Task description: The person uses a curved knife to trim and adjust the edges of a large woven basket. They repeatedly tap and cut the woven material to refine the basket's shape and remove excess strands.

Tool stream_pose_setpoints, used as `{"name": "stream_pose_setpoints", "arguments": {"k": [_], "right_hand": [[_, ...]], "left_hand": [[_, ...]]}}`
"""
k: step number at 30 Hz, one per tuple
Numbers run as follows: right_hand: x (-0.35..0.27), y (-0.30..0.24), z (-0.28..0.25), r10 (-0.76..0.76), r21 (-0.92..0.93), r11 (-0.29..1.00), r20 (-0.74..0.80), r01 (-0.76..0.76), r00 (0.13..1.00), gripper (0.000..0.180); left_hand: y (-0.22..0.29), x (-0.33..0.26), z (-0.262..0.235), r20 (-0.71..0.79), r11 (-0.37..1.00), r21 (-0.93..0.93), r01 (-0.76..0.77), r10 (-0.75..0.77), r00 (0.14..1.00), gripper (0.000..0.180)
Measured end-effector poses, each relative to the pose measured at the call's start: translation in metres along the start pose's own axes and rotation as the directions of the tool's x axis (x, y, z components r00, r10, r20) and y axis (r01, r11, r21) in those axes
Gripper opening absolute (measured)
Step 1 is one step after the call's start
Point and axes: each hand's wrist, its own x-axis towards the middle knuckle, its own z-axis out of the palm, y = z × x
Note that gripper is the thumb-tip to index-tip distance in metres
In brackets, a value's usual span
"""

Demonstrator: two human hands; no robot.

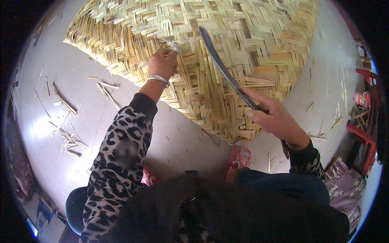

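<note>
Here's the right hand (275, 117), wrapped round the handle of a curved blade (230, 77) above the woven mat (267, 44), spread over the floor (178, 137) just ahead of the red shoes (242, 156)! The left hand (163, 63) curls at the weave; pinching or not, I can't tell. Danger: a glancing swing off springy straw could nick that left hand. Count: one blade, one mat, two hands, two shoes, one bracelet (158, 78)

pale floor (178, 133) bears a woven mat (255, 48) and, seemingly, loose stalk scraps (64, 100).
</note>
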Motion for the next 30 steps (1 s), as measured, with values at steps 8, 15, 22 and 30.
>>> {"name": "stream_pose_setpoints", "arguments": {"k": [8,15,22,30], "right_hand": [[-0.005,-0.001,0.004,-0.017,0.118,0.993,0.087,0.006,0.996,0.062],[-0.001,0.023,0.013,-0.087,0.090,0.993,0.123,0.077,0.989,0.063],[0.020,0.030,0.020,0.011,-0.171,0.985,0.138,0.013,0.990,0.057],[0.048,0.019,0.021,0.019,-0.411,0.910,0.152,0.046,0.988,0.058]], "left_hand": [[-0.004,-0.018,0.030,0.572,0.878,-0.288,0.382,-0.162,0.804,0.016],[-0.011,-0.025,0.023,0.525,0.970,-0.042,0.240,-0.182,0.831,0.013],[-0.031,-0.038,0.023,0.340,0.988,-0.068,0.142,-0.111,0.934,0.017],[-0.034,-0.045,0.020,0.327,0.966,-0.158,0.203,-0.142,0.934,0.019]]}}
